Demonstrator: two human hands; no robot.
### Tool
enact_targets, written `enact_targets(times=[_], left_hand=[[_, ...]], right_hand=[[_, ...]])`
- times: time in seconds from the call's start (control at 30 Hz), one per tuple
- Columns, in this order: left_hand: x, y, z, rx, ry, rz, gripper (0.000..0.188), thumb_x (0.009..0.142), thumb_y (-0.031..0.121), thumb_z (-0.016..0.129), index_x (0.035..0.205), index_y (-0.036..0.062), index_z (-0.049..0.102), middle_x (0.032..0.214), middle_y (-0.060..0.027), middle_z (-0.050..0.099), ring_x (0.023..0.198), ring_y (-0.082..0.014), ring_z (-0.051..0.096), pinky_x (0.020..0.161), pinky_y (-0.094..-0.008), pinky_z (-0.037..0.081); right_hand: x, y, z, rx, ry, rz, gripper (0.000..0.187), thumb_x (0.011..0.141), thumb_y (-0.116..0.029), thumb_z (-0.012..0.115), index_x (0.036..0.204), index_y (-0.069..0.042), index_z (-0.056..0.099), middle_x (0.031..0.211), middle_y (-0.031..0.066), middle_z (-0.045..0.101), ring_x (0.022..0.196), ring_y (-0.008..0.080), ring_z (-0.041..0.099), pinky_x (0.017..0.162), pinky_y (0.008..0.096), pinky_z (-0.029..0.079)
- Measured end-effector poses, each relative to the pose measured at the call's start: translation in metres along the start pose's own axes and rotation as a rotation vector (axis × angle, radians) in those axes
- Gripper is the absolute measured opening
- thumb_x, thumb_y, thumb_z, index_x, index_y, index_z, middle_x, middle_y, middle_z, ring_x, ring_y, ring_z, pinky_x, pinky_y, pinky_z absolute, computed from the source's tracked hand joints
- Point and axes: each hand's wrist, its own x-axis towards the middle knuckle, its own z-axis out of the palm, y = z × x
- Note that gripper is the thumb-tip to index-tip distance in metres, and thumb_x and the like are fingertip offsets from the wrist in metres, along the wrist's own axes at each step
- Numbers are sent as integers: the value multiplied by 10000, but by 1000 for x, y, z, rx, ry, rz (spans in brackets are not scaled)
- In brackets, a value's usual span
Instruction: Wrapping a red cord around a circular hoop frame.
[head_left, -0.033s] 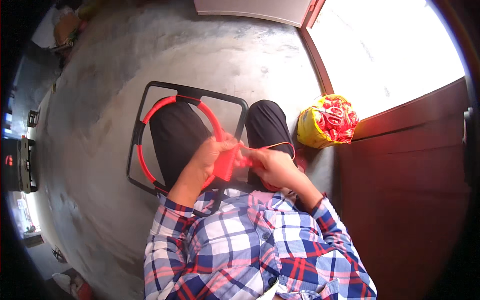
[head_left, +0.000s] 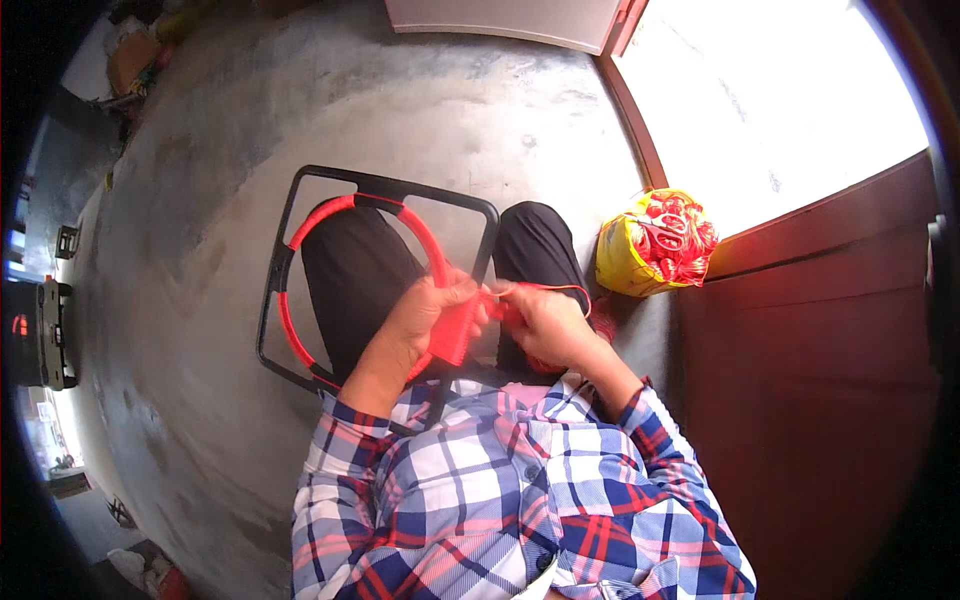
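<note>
I sit on the floor with a black square frame (head_left: 398, 186) lying over my legs. Inside it is a round ring (head_left: 318, 213) wrapped in red cord. My left hand (head_left: 425, 318) grips the near right part of the ring, where a flat red woven patch (head_left: 456, 338) hangs. Close beside it, my right hand (head_left: 548, 325) pinches a thin red cord (head_left: 556, 288) that loops out from the fingers. The two hands almost touch above my lap. My checked shirt sleeves cover both forearms.
A yellow bag (head_left: 622, 262) full of red pieces stands on the grey concrete floor (head_left: 200, 200) by my right knee. A dark red wooden door (head_left: 820, 350) and bright doorway are to the right. Dark objects lie at the far left.
</note>
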Motion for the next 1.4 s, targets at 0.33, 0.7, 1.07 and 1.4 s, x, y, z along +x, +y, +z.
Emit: enact_targets(times=[0.33, 0.7, 1.07, 1.4], left_hand=[[5, -2, 19, 55, -27, 42, 166, 885, 116, 636, 998, 11, 573, 851, -113, 634, 643, -227, 667, 538, -352, 587], [12, -6, -3, -21, 62, 83, 144, 889, 113, 630, 956, 1, 571, 898, -141, 639, 662, -237, 670, 529, -354, 573], [-6, 8, -11, -78, 57, 87, 164, 912, 154, 613, 954, -1, 583, 735, -154, 646, 613, -224, 653, 553, -335, 562], [-5, 8, -5, -5, 12, 30, 193, 922, 150, 595, 1010, -21, 577, 735, -151, 649, 624, -216, 662, 546, -332, 569]], right_hand=[[54, -15, -24, 1049, 183, -84, 887, 716, 67, 594, 1500, -112, 219, 1045, 50, 581, 960, 147, 565, 868, 263, 446], [8, -11, -51, 183, 449, -159, 221, 774, -196, 676, 909, -22, 659, 842, 151, 629, 865, 270, 616, 797, 346, 480], [-125, 111, -73, 1728, 862, -92, 92, 845, -105, 540, 903, -44, 577, 753, 20, 542, 697, 165, 536, 646, 290, 492], [-40, 36, -30, 951, 466, 203, 398, 804, -98, 616, 1189, -5, 572, 758, -50, 525, 622, 33, 484, 551, 201, 400]])
